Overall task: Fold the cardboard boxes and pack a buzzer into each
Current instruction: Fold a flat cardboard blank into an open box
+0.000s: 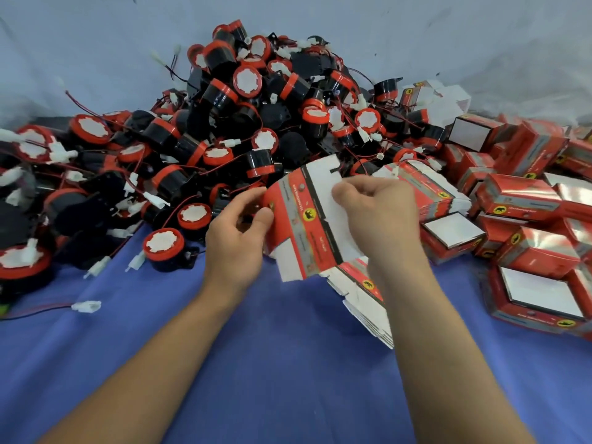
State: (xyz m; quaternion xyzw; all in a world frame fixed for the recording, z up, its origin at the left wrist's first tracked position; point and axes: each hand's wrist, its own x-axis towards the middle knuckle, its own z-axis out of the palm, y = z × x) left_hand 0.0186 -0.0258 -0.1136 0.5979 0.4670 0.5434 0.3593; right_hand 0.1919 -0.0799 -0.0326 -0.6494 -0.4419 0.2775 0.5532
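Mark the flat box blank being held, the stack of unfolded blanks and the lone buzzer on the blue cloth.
Flat red-and-white cardboard box blank point(307, 229): head view, red printed panel.
Stack of flat red cardboard blanks point(429, 190): head view, top sheet.
Black round buzzer with red cap point(163, 244): head view, white cap face.

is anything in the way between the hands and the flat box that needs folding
Nothing visible does. The left hand already pinches the flat box at its left edge, and the right hand grips its white flap.

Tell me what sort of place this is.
Probably a packing station: a heap of buzzers, a pile of folded red boxes, a flat box blank in the left hand and right hand.
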